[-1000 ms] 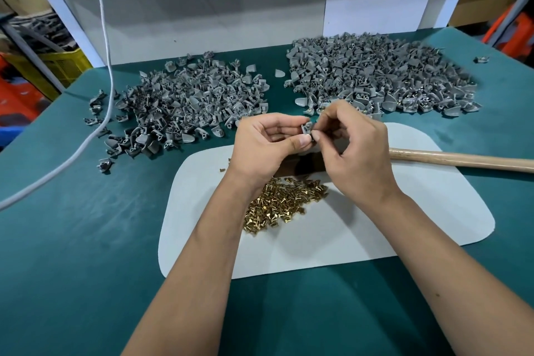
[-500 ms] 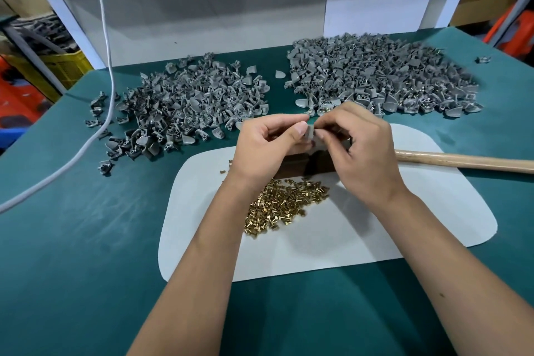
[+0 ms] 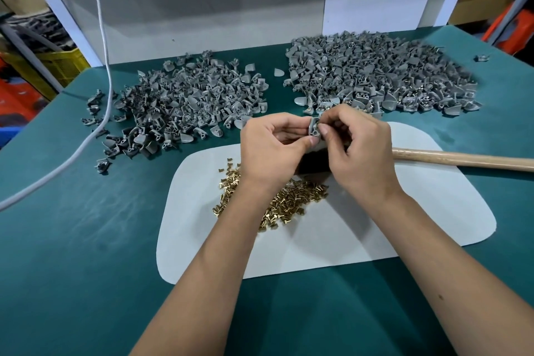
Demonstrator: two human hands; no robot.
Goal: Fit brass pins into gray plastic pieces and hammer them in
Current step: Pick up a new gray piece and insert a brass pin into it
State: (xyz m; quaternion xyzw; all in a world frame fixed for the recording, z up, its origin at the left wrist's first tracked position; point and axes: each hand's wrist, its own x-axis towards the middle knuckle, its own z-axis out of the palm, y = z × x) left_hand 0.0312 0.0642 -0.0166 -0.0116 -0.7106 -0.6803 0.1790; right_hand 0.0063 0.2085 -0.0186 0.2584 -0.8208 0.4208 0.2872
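White cable (image 3: 101, 46) is draped over green tabletop (image 3: 72, 240); yellow crate (image 3: 55, 66) is seen behind at left, cardboard box (image 3: 476, 0) at right.

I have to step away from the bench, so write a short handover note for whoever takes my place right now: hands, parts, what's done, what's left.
Left hand pinches one gray plastic piece above the white mat. Right hand pinches at that same piece with its fingertips, apparently seating a brass pin; the pin itself is too small to see.
Loose brass pins lie heaped on the mat under the hands. Two heaps of gray pieces sit behind: left pile, right pile. The hammer handle lies at the right, untouched.
Which pile is finished cannot be told.
Left: seat this pin, hammer it in, carry on with the rest.
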